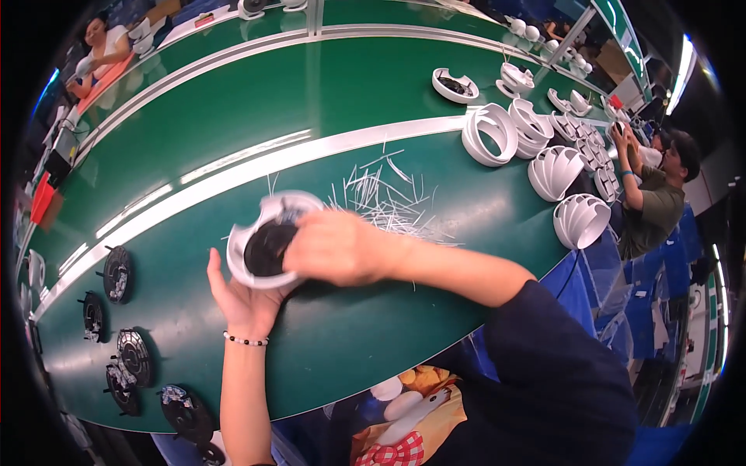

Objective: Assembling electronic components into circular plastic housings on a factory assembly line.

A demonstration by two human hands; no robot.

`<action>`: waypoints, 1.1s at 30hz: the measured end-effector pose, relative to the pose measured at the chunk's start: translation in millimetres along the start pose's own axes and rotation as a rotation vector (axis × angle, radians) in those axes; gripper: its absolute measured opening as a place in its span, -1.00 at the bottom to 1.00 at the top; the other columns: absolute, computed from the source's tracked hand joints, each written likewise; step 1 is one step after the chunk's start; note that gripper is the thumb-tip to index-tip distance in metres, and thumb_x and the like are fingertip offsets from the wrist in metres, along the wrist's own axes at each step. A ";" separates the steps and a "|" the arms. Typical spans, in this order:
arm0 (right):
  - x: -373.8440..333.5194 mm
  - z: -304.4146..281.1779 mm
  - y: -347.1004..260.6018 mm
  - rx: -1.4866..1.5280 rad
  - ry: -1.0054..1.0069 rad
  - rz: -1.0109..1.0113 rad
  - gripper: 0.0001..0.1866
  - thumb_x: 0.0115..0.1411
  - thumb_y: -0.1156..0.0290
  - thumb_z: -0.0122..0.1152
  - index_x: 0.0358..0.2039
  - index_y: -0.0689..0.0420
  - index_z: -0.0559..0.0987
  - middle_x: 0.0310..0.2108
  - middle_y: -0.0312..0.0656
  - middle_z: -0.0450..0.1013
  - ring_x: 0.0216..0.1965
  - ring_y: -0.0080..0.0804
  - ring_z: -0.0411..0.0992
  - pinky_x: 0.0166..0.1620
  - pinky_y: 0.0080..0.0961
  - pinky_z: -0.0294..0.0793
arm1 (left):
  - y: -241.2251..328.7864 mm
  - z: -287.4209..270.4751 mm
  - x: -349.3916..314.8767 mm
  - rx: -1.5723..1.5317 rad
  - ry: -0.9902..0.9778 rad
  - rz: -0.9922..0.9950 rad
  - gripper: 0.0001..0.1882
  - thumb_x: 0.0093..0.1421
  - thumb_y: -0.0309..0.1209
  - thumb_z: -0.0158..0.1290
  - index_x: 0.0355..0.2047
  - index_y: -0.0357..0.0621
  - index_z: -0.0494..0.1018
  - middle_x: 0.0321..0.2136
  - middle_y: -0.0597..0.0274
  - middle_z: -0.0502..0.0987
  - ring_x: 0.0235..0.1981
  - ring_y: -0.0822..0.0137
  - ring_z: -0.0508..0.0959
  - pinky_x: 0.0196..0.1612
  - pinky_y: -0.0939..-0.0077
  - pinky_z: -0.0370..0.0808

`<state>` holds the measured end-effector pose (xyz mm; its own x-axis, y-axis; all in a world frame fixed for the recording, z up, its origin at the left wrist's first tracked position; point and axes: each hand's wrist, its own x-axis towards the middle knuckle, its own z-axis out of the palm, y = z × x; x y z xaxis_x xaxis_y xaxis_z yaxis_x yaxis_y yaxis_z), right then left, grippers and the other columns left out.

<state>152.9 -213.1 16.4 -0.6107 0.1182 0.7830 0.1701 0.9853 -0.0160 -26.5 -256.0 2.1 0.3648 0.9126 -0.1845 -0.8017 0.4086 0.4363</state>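
My left hand [250, 304] supports a white round plastic housing [238, 256] from below, its thumb standing out to the left. A black round part [266, 250] sits inside the housing's opening. Over the housing's right side, my right hand [339, 247] has its fingers curled in against the black part; motion blurs them, and what they pinch is hidden. Thin white strips [381, 198] lie scattered just beyond my right hand. Black round parts with attached wires, such as one disc [118, 275], lie on the green table to the left.
White rings [489, 135] and stacked white shells [581, 221] line the right side of the green table [365, 334]. A white housing with black insides [455, 85] stands beyond the pale divider strip [373, 140]. Another person [660, 194] works at the right; one sits far left.
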 end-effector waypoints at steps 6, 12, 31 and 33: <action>-17.9 -25.7 127.9 -0.415 -0.134 0.255 -0.70 -0.34 0.57 0.14 -0.46 0.10 0.45 -0.56 -0.22 0.39 -0.45 -0.22 0.36 -0.30 -0.33 0.30 | -3.5 -9.0 7.4 0.063 0.054 -0.015 -0.28 0.12 0.11 -0.35 0.05 -0.30 0.04 -0.01 -0.18 0.23 -0.06 -0.01 0.34 -0.04 0.06 0.29; -71.3 -23.7 194.9 -0.509 -0.261 0.554 -0.63 -0.21 0.50 0.22 -0.29 0.16 0.42 -0.37 -0.05 0.39 -0.27 -0.08 0.34 -0.13 -0.26 0.26 | -1.5 -11.9 8.1 0.074 0.047 -0.016 -0.31 0.15 0.09 -0.39 0.03 -0.30 0.09 -0.08 -0.15 0.30 -0.12 0.03 0.38 -0.07 0.13 0.33; -267.1 -325.0 179.3 -0.891 -0.491 0.876 -0.46 -0.20 0.67 -0.07 -0.09 0.15 0.34 -0.12 -0.04 0.33 -0.05 -0.14 0.28 0.02 -0.40 0.21 | 71.2 -35.3 -181.2 2.123 0.898 0.997 -0.64 -0.07 -0.70 -0.15 -0.24 -0.18 0.44 -0.20 0.15 0.46 -0.06 0.13 0.37 0.00 0.38 0.25; -250.7 -304.0 190.4 -0.907 -0.494 0.994 -0.59 -0.12 0.60 0.02 -0.17 0.12 0.38 -0.21 -0.08 0.38 -0.17 -0.18 0.35 -0.09 -0.41 0.31 | 81.8 -47.0 -215.5 2.285 0.853 0.646 -0.58 -0.11 -0.69 -0.08 -0.19 -0.13 0.41 -0.05 0.21 0.35 0.06 0.10 0.23 0.08 0.35 0.16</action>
<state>573.5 -92.7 6.1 -0.1167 0.9146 0.3871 0.9896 0.0741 0.1233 -193.0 -418.7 36.2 -0.2123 0.8998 0.3811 0.9585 0.1159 0.2604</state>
